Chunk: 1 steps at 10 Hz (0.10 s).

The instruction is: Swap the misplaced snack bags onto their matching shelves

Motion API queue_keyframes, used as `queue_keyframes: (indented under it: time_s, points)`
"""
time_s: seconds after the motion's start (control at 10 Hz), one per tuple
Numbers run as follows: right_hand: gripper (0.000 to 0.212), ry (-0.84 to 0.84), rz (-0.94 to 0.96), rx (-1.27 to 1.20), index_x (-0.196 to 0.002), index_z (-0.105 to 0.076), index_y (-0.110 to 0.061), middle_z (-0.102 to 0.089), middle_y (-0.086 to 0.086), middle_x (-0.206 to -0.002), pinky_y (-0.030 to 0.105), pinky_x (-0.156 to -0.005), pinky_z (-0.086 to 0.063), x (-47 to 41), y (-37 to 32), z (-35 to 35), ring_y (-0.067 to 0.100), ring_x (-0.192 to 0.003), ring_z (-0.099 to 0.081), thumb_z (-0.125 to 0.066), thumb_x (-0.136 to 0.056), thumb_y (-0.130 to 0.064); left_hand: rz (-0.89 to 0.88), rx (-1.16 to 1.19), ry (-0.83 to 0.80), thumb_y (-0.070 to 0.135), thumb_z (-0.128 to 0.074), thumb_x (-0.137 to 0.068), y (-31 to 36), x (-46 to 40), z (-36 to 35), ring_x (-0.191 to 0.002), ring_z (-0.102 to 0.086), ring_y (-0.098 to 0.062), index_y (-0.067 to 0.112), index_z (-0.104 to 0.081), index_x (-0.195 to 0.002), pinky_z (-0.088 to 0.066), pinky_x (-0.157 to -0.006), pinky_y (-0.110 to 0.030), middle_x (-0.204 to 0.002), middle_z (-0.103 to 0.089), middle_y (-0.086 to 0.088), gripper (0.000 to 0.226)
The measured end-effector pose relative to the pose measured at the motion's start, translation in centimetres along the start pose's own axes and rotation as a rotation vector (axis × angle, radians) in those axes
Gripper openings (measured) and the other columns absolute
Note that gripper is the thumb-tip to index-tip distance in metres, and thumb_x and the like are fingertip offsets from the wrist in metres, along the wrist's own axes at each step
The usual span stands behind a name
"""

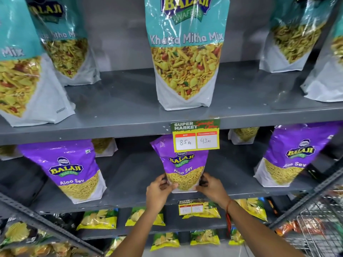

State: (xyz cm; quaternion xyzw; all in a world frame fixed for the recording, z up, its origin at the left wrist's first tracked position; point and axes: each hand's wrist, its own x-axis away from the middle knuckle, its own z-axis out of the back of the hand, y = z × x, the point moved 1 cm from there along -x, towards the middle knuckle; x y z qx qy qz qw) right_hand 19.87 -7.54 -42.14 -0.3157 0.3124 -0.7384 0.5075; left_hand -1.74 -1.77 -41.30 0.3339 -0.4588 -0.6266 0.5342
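A purple Aloo Sev bag (182, 164) stands upright at the middle of the lower grey shelf (130, 197). My left hand (159, 188) grips its lower left corner and my right hand (209, 186) grips its lower right corner. Two more purple Aloo Sev bags stand on this shelf, one at the left (70, 169) and one at the right (293, 156). On the upper shelf (120, 108) a teal Khatta Mitha Mix bag (186, 52) stands in the middle, with more teal bags at the left (22, 62) and right (295, 34).
A price tag (196, 135) hangs from the upper shelf edge and covers the top of the held bag. Yellow-green chip bags (98, 219) fill the shelves below. A wire basket (315, 229) stands at the lower right, and another rack (27, 234) at the lower left.
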Motion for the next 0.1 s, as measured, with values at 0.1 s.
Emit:
queue_keyframes:
  time_s: [0.1]
  points:
    - [0.068, 0.032, -0.007, -0.033, -0.122, -0.056, -0.027, -0.076, 0.0, -0.115, 0.046, -0.09, -0.058, -0.23, 0.57, -0.6, 0.023, -0.103, -0.072, -0.068, -0.062, -0.058, -0.016, 0.058, 0.045, 0.03, -0.085, -0.068, 0.94, 0.81, -0.02, -0.077, -0.066, 0.015, 0.018, -0.065, -0.115, -0.051, -0.069, -0.004, -0.098, -0.074, 0.004, 0.052]
